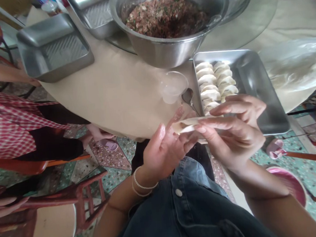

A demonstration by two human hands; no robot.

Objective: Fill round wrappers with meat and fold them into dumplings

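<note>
My left hand (164,149) and my right hand (234,129) meet over my lap at the table's edge, both pinching a pale folded dumpling (189,124) between their fingertips. Just behind them a steel tray (256,85) holds two rows of finished dumplings (216,84). A large steel bowl (163,48) of minced meat filling (166,16) stands beyond it. A small clear cup (173,86) and a spoon (188,98) sit beside the tray.
Two empty steel trays (54,50) (95,14) lie at the back left. A clear plastic sheet (296,63) covers the table's right side. A person in a red checked top (7,119) sits at the left. Red wooden stools (84,197) stand on the terrazzo floor.
</note>
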